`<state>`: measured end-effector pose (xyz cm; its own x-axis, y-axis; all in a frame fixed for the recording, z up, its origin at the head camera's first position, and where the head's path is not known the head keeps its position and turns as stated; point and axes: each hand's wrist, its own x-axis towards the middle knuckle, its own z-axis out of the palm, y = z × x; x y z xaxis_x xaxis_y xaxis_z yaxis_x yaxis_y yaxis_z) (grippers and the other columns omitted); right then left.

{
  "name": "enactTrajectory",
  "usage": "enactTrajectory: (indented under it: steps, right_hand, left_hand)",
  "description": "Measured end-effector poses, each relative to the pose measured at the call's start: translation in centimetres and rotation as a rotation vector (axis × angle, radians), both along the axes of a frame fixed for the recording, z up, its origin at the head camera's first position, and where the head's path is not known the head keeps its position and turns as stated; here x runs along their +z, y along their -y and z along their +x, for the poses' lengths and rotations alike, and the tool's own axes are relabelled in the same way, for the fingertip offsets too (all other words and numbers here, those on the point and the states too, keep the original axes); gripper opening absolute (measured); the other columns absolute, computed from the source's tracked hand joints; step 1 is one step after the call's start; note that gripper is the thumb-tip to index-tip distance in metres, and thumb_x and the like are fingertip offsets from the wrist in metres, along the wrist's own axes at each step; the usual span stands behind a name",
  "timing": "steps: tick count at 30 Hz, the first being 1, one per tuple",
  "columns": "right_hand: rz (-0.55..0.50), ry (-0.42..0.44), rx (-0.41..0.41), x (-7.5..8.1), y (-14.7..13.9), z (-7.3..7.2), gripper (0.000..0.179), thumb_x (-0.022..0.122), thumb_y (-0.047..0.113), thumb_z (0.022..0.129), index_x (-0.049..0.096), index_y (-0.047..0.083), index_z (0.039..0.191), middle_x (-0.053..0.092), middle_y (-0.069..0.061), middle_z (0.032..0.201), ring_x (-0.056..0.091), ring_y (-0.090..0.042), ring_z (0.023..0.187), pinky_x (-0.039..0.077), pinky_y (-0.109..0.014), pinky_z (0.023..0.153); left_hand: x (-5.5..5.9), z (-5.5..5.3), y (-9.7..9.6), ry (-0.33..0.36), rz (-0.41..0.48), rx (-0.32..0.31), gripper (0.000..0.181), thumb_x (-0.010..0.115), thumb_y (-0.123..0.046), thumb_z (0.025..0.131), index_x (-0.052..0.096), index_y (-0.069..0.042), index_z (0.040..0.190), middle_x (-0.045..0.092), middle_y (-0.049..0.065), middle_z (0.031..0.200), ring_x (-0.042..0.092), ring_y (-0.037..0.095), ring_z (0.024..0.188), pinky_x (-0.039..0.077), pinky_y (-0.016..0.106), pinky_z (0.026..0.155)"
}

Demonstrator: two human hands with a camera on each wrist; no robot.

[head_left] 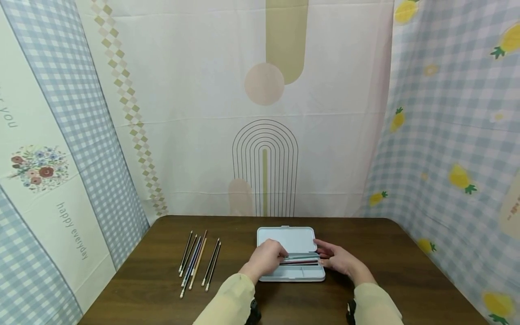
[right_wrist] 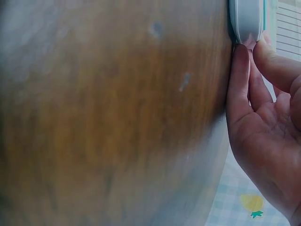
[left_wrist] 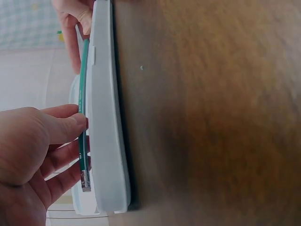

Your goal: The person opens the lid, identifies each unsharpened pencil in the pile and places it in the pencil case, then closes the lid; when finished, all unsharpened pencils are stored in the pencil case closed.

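An open white pencil case (head_left: 286,240) lies on the table, its lid folded back. My left hand (head_left: 266,258) is over its tray and pinches a green pencil (left_wrist: 82,89) between thumb and fingers, the metal eraser end (left_wrist: 85,181) pointing out past the hand. The pencil lies along the tray, close over the case's rim. At the case's right end, my right hand (head_left: 339,259) grips the edge, with its thumb (right_wrist: 275,66) on top and fingers against the end wall. Other dark pencils (head_left: 302,262) lie in the tray, partly covered by the left hand.
Several loose pencils (head_left: 199,262), dark, blue and natural wood, lie on the brown table (head_left: 142,289) left of the case. A white patterned cloth (head_left: 195,113) hangs behind the table, with checked cloths at both sides.
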<state>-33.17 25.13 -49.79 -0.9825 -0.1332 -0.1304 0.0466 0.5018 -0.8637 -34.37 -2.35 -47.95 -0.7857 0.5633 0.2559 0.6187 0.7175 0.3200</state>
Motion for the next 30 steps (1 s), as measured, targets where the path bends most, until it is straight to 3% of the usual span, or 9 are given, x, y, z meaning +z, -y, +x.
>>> enactTrajectory:
  steps: [24, 30]
  right_hand:
    - [0.004, -0.004, 0.000, -0.34, -0.28, -0.68, 0.068, 0.071, 0.003, 0.098, 0.049, 0.013, 0.162, 0.054, -0.027, 0.153, 0.047, -0.047, 0.143, 0.033, -0.068, 0.117]
    - [-0.002, -0.007, 0.008, -0.19, -0.31, -0.72, 0.068, 0.071, 0.002, 0.098, 0.049, 0.012, 0.161, 0.054, -0.027, 0.153, 0.048, -0.046, 0.142, 0.034, -0.067, 0.117]
  left_hand:
    - [-0.29, -0.08, 0.23, -0.056, -0.019, 0.034, 0.016, 0.079, -0.003, 0.094, 0.087, -0.014, 0.101, 0.081, -0.004, 0.100, 0.072, 0.009, 0.095, 0.059, 0.030, 0.087]
    - [-0.31, -0.14, 0.12, -0.077, -0.011, 0.056, 0.021, 0.076, 0.000, 0.093, 0.087, -0.013, 0.105, 0.080, -0.002, 0.105, 0.073, 0.013, 0.103, 0.059, 0.032, 0.090]
